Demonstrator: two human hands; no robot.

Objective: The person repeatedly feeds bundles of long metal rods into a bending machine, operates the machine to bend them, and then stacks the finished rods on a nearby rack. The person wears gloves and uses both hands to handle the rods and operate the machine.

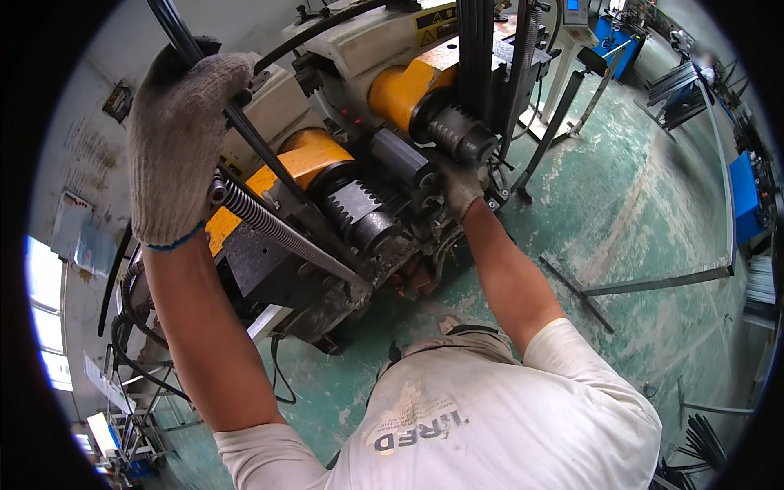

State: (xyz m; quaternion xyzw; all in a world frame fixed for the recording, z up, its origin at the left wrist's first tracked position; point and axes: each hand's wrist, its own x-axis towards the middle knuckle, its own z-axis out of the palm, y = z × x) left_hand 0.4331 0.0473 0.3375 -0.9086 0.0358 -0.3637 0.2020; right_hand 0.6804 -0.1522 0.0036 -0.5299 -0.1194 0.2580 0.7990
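Observation:
My left hand (pixel 178 139), in a grey knitted work glove with a blue cuff edge, is raised at the upper left. Its fingers are closed round a long dark tube (pixel 260 143) that slants down toward the machine. Lower and to the right, my gloved right hand (pixel 460 186) reaches in beside a dark hexagonal block (pixel 404 157), under a ridged cylinder (pixel 461 131). The machine parts hide its fingers, and what they touch does not show. A second ridged cylinder (pixel 359 214) lies nearer my left arm, with a coil spring (pixel 261 219) on a rod beside it.
Yellow housings (pixel 400 94) and a pale machine body (pixel 347 41) fill the far side. Upright dark bars (pixel 475 57) rise near the right cylinder. A metal frame (pixel 653 282) stands on the green floor to the right. Loose cables (pixel 135 327) hang at the left.

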